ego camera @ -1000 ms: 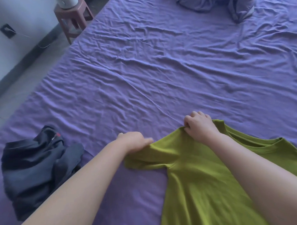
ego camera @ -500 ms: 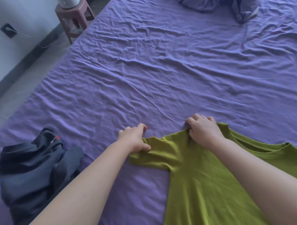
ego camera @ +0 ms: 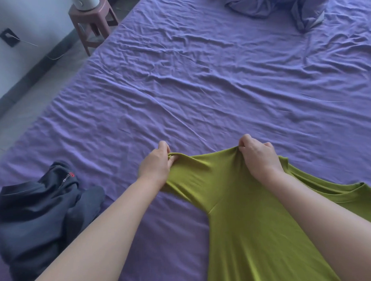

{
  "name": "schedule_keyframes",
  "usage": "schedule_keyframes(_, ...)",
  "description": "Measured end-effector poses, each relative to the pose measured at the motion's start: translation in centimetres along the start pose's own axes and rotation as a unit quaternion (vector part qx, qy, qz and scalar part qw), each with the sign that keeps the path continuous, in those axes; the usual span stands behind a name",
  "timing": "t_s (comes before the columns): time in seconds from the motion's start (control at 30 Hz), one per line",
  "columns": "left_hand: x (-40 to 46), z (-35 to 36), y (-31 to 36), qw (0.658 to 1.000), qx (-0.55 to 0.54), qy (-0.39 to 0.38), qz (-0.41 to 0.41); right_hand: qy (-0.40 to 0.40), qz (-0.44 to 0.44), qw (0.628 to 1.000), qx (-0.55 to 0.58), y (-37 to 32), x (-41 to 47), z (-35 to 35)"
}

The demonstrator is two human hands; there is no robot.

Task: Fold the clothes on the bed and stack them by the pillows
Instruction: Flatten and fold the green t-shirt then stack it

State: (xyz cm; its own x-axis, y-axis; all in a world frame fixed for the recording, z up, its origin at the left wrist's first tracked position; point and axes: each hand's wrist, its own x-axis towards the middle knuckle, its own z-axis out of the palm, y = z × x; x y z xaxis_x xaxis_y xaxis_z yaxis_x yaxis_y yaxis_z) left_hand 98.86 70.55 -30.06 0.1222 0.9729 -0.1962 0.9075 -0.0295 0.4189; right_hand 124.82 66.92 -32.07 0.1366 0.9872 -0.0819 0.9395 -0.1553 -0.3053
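Observation:
An olive-green T-shirt [ego camera: 246, 211] lies spread on the purple bed sheet [ego camera: 199, 87] at the lower right, its collar toward the right edge. My left hand [ego camera: 156, 164] pinches the end of its left sleeve. My right hand [ego camera: 257, 156] grips the shoulder seam, with the cloth between the two hands lifted and stretched taut. A crumpled dark grey garment [ego camera: 42, 208] with a small red mark sits on the sheet at the lower left, apart from both hands. The purple pillows [ego camera: 280, 4] lie bunched at the far top right.
A reddish-brown stool [ego camera: 92, 23] carrying a white object stands on the floor beside the bed's far left corner. A grey floor strip and white wall with a dark socket [ego camera: 8, 37] run along the left. Wrinkled sheet spans the bed's middle.
Both hands have closed on the green sleeve and shoulder and raised the cloth off the sheet, pulling it tight. Earlier the sleeve lay flat under them.

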Motion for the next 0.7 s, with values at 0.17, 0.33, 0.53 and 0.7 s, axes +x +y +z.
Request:
schedule_keyframes(0.17,-0.6,1.0,-1.0,0.997,0.065,-0.016,0.044,-0.032,0.001,0.999,0.027,-0.3,0.1,1.4)
schedule_keyframes(0.33,-1.7,3.3,-1.9,0.982,0.181,-0.036,0.043,-0.004,0.013,1.000,0.017,-0.6,-0.8,2.5)
schedule_keyframes(0.53,-2.5,2.0,-1.0,0.980,-0.114,0.108,-0.123,-0.019,-0.078,0.996,-0.041,-2.2,-2.0,1.8)
schedule_keyframes(0.7,-3.1,1.1,-1.0,0.981,-0.033,0.053,-0.182,-0.110,-0.156,0.980,-0.055,-5.4,-1.9,2.6)
